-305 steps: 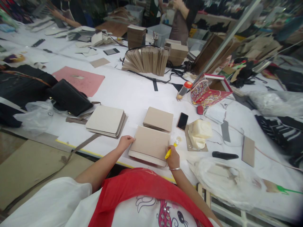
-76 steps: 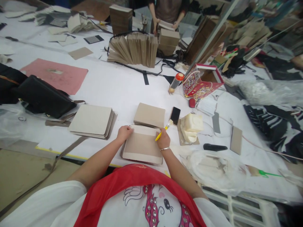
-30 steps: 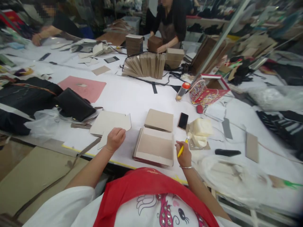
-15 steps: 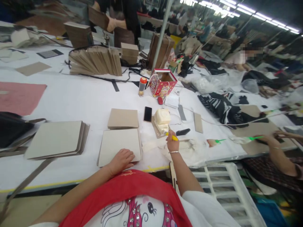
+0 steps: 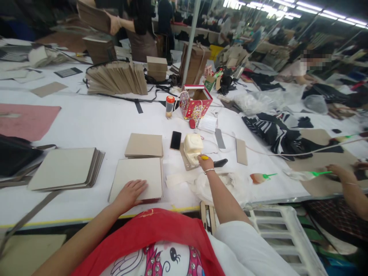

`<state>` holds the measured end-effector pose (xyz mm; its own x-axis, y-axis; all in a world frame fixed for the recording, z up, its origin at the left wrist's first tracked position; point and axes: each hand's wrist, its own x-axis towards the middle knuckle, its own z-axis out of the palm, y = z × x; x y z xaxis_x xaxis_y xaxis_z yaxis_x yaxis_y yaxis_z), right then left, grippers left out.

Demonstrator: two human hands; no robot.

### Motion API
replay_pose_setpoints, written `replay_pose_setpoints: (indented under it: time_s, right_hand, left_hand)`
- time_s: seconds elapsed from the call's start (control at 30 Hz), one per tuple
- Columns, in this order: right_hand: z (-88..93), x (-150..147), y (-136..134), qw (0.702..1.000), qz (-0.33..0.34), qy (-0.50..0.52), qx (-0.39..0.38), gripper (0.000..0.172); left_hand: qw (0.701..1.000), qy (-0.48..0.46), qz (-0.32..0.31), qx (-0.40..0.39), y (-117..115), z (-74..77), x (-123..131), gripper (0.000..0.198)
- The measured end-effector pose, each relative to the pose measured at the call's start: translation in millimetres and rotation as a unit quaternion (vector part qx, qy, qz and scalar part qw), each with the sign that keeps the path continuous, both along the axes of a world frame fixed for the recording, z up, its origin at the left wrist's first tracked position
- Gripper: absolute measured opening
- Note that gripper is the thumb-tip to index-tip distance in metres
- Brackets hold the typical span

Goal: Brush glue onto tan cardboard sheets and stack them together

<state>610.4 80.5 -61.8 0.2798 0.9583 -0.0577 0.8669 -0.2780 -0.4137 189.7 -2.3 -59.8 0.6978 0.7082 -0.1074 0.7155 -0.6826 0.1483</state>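
My left hand (image 5: pixel 130 195) lies flat, fingers stretched, on the near right part of a pale board stack (image 5: pixel 139 171) with rounded corners. Closed round a yellow-handled brush (image 5: pixel 204 157), my right hand (image 5: pixel 206 164) is at the front of a cream plastic container (image 5: pixel 193 144). The brush's tip is hidden there. The container rests on a small grey-brown board (image 5: pixel 184 158). Just behind the pale stack lies a smaller tan board stack (image 5: pixel 144 145). A black-handled tool (image 5: pixel 220 163) is beside my right wrist.
A phone (image 5: pixel 175 140), an orange-capped bottle (image 5: pixel 170 106) and a red gift bag (image 5: pixel 198 101) stand or lie farther back. Another board stack (image 5: pixel 64 168) is at left. At right, a co-worker's hand (image 5: pixel 339 171) holds a green-tipped bottle. A white slatted rack (image 5: pixel 276 230) stands below the table edge.
My right hand has brought the brush up against the container's front, and the handle now points toward it. My left hand stays on the pale stack. The whole view has shifted slightly.
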Motion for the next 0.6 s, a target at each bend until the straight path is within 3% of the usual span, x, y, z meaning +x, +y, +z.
replay_pose_setpoints:
  time_s: [0.2,0.33,0.4,0.47,0.6]
  right_hand:
    - [1.8,7.0,-26.8,0.989,0.146,0.004,-0.006,0.024]
    - [5.3,10.1,-36.3,0.988,0.150,0.038,0.023,0.023]
    - [8.2,8.4,-37.4,0.989,0.110,0.093,0.029,0.021]
    - [10.1,2.7,-36.5,0.982,0.003,0.188,0.034,0.025]
    - [5.7,-13.2,-32.5,0.912,-0.227,0.334,0.067,0.030]
  left_hand:
    - [1.000,0.002,0.015,-0.012,-4.4,5.8,3.3,0.060]
    - [0.999,0.007,0.019,-0.027,-4.7,12.6,4.6,0.062]
    - [0.999,0.010,0.022,-0.031,-4.1,15.3,4.9,0.064]
    - [0.999,0.013,0.021,-0.032,-3.4,17.4,5.2,0.065]
    - [0.999,0.015,0.011,-0.032,-0.6,21.8,4.6,0.066]
